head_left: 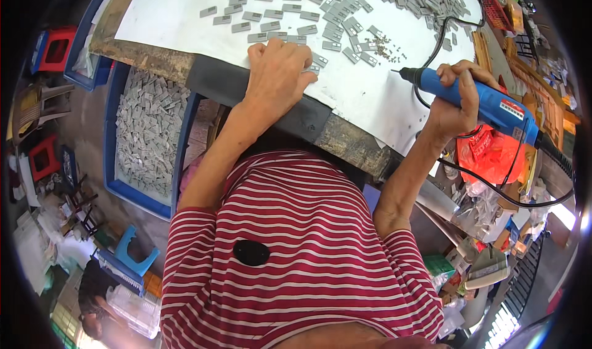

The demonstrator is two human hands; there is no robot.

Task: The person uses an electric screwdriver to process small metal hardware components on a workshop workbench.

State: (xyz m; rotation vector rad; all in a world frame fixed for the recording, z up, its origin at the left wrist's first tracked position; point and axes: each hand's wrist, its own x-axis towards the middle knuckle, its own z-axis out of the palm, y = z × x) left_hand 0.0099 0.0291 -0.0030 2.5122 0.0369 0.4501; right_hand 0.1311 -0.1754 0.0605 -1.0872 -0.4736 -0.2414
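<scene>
My right hand (459, 99) is wrapped round a blue electric screwdriver (493, 105), its thin bit pointing left over the white sheet (364, 105). At the table's near edge my left hand (277, 71) is closed, its fingers curled down beside small grey rectangular parts (296, 39). The fingertips are hidden, so what they hold cannot be made out. One grey part (312, 69) lies right by the left thumb. Similar flat parts with dark slots are spread in loose rows beyond that hand. Tiny brownish screws (387, 48) are scattered between the parts and the driver's bit.
A large heap of grey parts (425, 0) covers the far right of the sheet. A blue crate (111, 145) full of grey parts stands below the table's left side. The black cord (524, 204) loops past a red plastic bag (487, 154). Another person (92, 306) is at lower left.
</scene>
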